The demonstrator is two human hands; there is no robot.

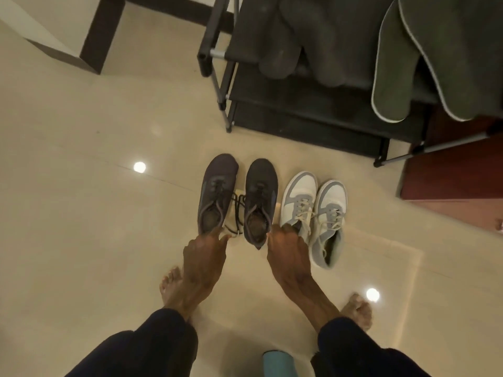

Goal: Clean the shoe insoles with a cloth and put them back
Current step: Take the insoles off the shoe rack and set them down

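Left hand (204,250), fingers straight, touches the near heel of the left dark shoe (215,194); right hand (286,250) hides the heel of a grey-white shoe (298,195), grip unclear

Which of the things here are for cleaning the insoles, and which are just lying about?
For the job: dark shoes, white sneakers, dark insoles, green insoles, what looks like a yellow cloth.
Lying about: rack, brown cabinet, teal object.
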